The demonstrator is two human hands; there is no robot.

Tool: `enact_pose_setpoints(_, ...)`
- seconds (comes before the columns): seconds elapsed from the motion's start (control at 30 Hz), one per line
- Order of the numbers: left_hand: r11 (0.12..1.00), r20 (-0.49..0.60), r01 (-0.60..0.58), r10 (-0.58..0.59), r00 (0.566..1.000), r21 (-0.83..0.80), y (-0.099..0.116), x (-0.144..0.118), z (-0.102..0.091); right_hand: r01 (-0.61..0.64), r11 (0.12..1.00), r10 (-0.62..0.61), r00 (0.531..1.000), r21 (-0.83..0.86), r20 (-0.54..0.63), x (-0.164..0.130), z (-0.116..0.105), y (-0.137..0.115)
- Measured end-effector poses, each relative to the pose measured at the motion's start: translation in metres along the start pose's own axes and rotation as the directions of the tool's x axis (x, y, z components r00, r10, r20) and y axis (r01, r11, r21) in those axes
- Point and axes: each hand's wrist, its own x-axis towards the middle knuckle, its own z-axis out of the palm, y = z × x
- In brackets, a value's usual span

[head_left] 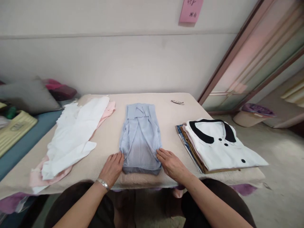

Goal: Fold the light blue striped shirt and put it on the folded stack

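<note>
A light blue striped shirt (pixel 142 142) lies folded lengthwise on the table, its sides turned in toward the middle. A folded-over piece of its cloth crosses the far end. My left hand (pixel 112 167) has its fingers closed on the shirt's near left edge. On the opposite side, my right hand (pixel 171 165) pinches the near right edge. The thumbs are mostly hidden. The shirt's near end rests close to the table's front edge, between my two hands.
White garments (pixel 76 126) lie loosely at left over a pink garment (pixel 105 113). At right stands a folded stack topped by a white shirt (pixel 213 155) with a black collar. Glasses (pixel 177 102) lie near the back of the cloth-covered table (pixel 166 109). A wall rises behind.
</note>
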Motion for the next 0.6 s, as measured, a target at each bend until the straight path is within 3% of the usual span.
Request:
enact_pose_setpoints(0.13, 0.998, -0.057, -0.003, -0.001, 0.998, -0.056, -0.005, 0.003, -0.002, -0.006, 0.998, 0.009, 0.999, 0.055, -0.05, 0.006, -0.003, 0.005)
enact_pose_setpoints(0.37, 0.945, -0.113, -0.097, 0.065, 0.991, -0.312, -0.007, 0.009, -0.01, -0.071, 0.977, 0.085, 0.995, 0.203, -0.059, 0.017, -0.017, 0.008)
enact_pose_setpoints(0.47, 0.901, -0.096, -0.106, 0.072, 0.993, -0.421, -0.008, 0.008, -0.025, -0.114, 0.956, 0.12, 0.993, 0.269, -0.006, 0.014, -0.031, 0.007)
enact_pose_setpoints(0.6, 0.805, 0.013, -0.057, 0.08, 0.997, -0.591, -0.007, -0.006, -0.055, -0.168, 0.883, 0.13, 0.985, 0.438, 0.116, -0.006, -0.057, 0.0)
